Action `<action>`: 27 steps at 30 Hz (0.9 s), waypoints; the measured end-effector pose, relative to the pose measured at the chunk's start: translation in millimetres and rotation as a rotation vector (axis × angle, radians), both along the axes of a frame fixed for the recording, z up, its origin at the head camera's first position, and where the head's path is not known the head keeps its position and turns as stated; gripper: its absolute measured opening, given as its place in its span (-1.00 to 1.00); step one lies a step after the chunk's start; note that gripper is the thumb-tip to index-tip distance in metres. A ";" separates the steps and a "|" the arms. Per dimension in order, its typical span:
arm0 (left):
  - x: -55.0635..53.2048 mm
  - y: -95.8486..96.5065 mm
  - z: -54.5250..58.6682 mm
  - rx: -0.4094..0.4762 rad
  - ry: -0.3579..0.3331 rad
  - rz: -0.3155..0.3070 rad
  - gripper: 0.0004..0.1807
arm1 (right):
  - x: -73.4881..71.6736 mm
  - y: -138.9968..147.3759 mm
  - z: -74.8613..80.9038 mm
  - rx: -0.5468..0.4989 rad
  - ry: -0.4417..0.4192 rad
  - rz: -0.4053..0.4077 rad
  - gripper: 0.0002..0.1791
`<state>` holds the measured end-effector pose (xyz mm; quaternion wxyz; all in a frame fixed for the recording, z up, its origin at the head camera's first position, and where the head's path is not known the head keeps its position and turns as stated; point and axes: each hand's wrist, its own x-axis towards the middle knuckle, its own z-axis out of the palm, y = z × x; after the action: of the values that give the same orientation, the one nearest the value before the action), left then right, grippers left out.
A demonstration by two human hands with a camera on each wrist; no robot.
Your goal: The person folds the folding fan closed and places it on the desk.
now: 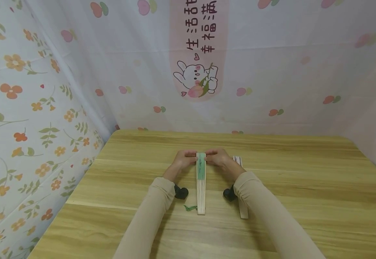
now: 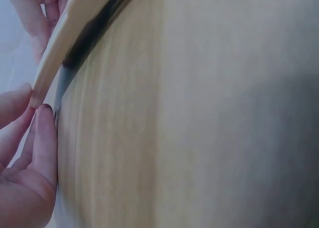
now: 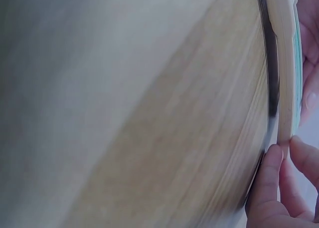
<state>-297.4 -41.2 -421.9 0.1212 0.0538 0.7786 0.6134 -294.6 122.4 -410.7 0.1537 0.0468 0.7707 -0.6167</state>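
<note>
A closed folding fan (image 1: 201,194) with pale ribs and a green paper leaf lies lengthwise on the table, its far end between both hands. My left hand (image 1: 185,159) holds the left edge of that end. From the right, my right hand (image 1: 219,157) grips the opposite edge. The left wrist view shows thumb and fingers of the left hand (image 2: 30,158) pinching the tip of the fan's outer rib (image 2: 62,43). Likewise, in the right wrist view, the right hand (image 3: 281,193) pinches the outer rib (image 3: 285,88) at its tip.
A green tassel (image 1: 190,208) lies left of the fan's near end. Another closed fan (image 1: 243,210) is partly hidden beneath the right forearm. Dark wrist devices (image 1: 182,193) sit inside both cuffs. Printed curtains (image 1: 142,72) hang behind and left of the wooden table (image 1: 304,187).
</note>
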 end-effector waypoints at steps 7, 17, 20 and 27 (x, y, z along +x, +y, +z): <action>0.3 0.6 -0.2 0.016 0.007 -0.013 -0.66 | -1.4 0.2 -1.3 0.026 -0.005 -0.016 -0.62; 3.6 -2.0 -1.8 -0.001 0.013 0.000 -0.68 | -1.8 -1.5 -5.6 0.030 0.006 -0.013 -0.63; 2.2 -1.8 -2.5 -0.005 -0.010 0.042 -0.70 | -1.6 -1.9 -5.1 0.042 0.013 0.008 -0.63; 1.3 -0.9 -3.4 0.001 -0.041 0.048 -0.67 | 0.7 -0.7 -1.3 0.031 0.008 0.031 -0.62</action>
<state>-296.1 -42.1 -425.3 0.1223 0.0226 0.7766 0.6176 -293.9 121.7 -412.0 0.1595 0.0347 0.7815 -0.6022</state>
